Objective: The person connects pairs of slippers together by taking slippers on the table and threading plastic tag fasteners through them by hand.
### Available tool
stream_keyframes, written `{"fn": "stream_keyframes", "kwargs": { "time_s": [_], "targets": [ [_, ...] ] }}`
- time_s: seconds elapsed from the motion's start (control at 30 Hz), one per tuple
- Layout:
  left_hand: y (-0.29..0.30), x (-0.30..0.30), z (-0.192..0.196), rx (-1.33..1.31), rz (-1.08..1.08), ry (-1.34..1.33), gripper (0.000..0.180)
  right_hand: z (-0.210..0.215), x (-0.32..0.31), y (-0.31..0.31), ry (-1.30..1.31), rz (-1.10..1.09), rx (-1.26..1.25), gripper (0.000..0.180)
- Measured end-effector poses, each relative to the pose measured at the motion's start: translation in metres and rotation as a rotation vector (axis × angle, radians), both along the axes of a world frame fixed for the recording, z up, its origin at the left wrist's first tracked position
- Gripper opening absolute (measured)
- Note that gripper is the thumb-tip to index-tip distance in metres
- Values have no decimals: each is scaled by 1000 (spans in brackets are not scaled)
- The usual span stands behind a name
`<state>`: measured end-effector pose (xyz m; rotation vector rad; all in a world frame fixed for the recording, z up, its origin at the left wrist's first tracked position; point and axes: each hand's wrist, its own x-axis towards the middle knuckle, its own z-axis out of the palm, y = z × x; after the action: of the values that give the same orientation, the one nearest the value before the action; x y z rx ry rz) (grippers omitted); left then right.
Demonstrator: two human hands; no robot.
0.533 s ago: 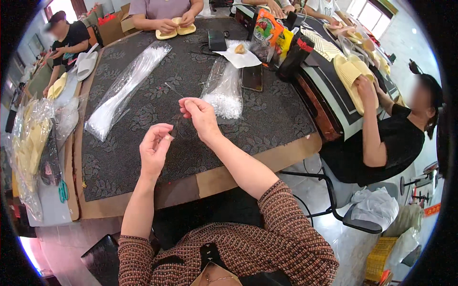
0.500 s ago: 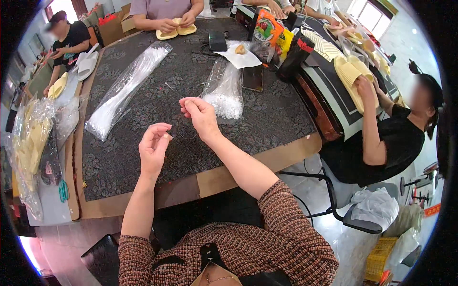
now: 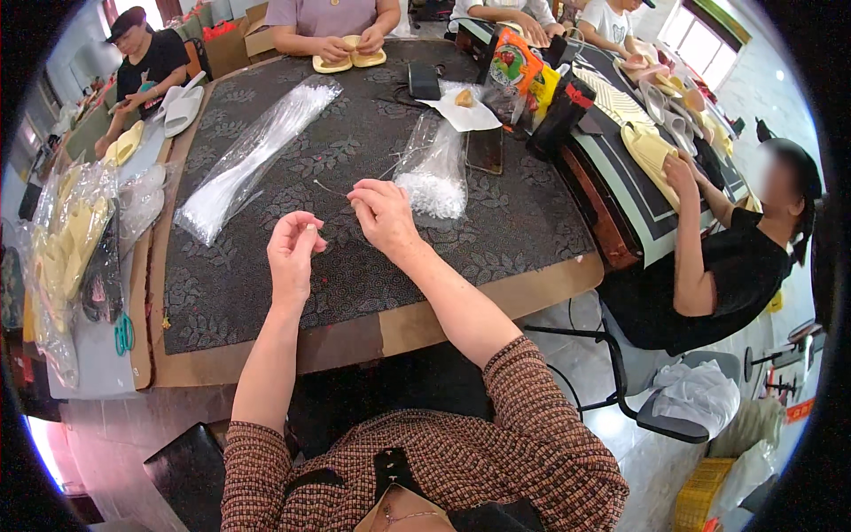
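Observation:
Both my hands are raised over the dark, flower-patterned table mat (image 3: 266, 306). My right hand (image 3: 385, 215) is pinched closed on a thin strand (image 3: 330, 189), whose pale tip sticks out toward the left. To its left, my left hand (image 3: 293, 257) has its fingers curled and the thumb near the fingertips; whatever is between them is too small to name. Beyond my right hand lies a clear bag of short white plastic pieces (image 3: 432, 192). A long clear bag of white plastic strands (image 3: 253, 164) lies slantwise beyond my left hand.
At the left edge are bagged yellow slippers (image 3: 75, 239) and teal-handled scissors (image 3: 124, 334). A phone (image 3: 485, 151), a white napkin (image 3: 465, 115) with food, snack bags (image 3: 514, 75) and a black cylinder (image 3: 561, 115) stand far right. Co-workers handle slippers around the tables.
The view has shifted slightly, moving the table things rightward. The strand's free end now points lower and more sideways. The thin loop seen between my hands earlier no longer shows.

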<state>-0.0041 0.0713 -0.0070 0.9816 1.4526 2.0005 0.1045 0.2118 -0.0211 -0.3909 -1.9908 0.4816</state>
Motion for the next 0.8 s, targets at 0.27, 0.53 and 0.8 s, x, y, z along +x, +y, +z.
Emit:
{"fn": "stream_keyframes", "kwargs": {
  "time_s": [0.27, 0.53, 0.8],
  "targets": [
    [8, 7, -3, -20, 20, -25, 17, 14, 14, -16, -28, 104, 82, 11],
    [6, 2, -4, -132, 68, -28, 20, 20, 11, -33, -62, 253, 139, 10],
    [10, 3, -3, -227, 95, 164, 19, 15, 5, -19, 50, 128, 107, 12]
  ]
}}
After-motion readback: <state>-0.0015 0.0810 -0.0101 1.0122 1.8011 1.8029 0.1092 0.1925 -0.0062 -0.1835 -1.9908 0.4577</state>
